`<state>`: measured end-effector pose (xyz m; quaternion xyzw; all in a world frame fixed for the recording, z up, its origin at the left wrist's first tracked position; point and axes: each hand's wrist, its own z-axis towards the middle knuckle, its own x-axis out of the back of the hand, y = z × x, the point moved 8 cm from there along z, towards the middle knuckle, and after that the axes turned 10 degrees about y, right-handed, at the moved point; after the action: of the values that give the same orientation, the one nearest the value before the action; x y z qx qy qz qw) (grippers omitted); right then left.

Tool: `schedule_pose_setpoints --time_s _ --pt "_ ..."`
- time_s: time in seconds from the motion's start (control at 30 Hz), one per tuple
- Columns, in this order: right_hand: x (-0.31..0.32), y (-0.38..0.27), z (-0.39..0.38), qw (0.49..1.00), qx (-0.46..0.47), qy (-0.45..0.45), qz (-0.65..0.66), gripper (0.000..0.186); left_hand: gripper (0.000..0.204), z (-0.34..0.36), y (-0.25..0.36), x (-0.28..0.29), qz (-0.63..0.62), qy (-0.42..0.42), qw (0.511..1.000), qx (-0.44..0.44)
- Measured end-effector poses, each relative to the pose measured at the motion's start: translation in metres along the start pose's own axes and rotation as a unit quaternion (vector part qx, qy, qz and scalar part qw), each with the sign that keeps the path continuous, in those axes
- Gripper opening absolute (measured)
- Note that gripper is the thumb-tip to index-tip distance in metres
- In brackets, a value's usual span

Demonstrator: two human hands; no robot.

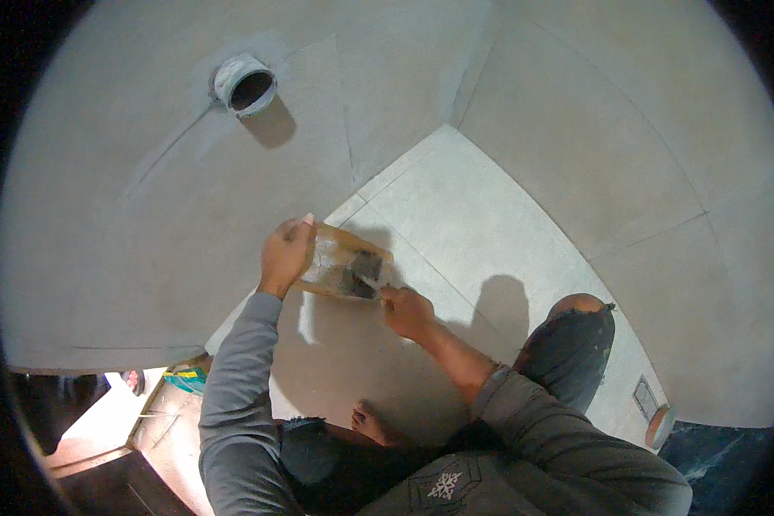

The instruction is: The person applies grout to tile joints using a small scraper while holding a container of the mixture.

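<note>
A yellowish, see-through plastic tub (325,268) with pale smears is tilted in front of me, low over the floor. My left hand (287,254) is closed round its left edge, thumb on the upper rim. A dark grey patch (367,265) shows in the tub's right part; whether it is paste or a flat blade, I cannot tell. At the tub's right end my right hand (409,312) is closed, its fingers pinching something small that they mostly hide.
Pale tiles cover the floor (439,198) and grey tiled walls meet in a corner ahead. A white pipe stub (246,86) juts from the left wall. My bare foot (375,425) and bent knee (580,305) are close by. A floor drain (646,397) lies at right, a green packet (186,379) at left.
</note>
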<state>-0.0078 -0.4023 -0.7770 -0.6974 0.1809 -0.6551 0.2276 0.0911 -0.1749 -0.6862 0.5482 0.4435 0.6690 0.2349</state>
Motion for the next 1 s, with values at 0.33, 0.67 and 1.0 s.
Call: schedule_pose_setpoints --time_s 0.33,0.67,1.0 --pt "-0.004 0.020 0.006 0.975 0.025 0.081 0.203 0.028 0.051 0.016 -0.058 0.021 -0.018 0.015 0.998 0.065" --pt "0.001 0.016 0.001 0.797 -0.301 -0.179 0.491 0.021 0.057 0.005 -0.009 0.029 0.074 0.003 0.997 -0.004" --pt "-0.004 0.021 0.001 0.848 -0.284 -0.190 0.406 0.029 0.055 0.010 0.007 0.022 0.094 -0.017 0.995 -0.035"
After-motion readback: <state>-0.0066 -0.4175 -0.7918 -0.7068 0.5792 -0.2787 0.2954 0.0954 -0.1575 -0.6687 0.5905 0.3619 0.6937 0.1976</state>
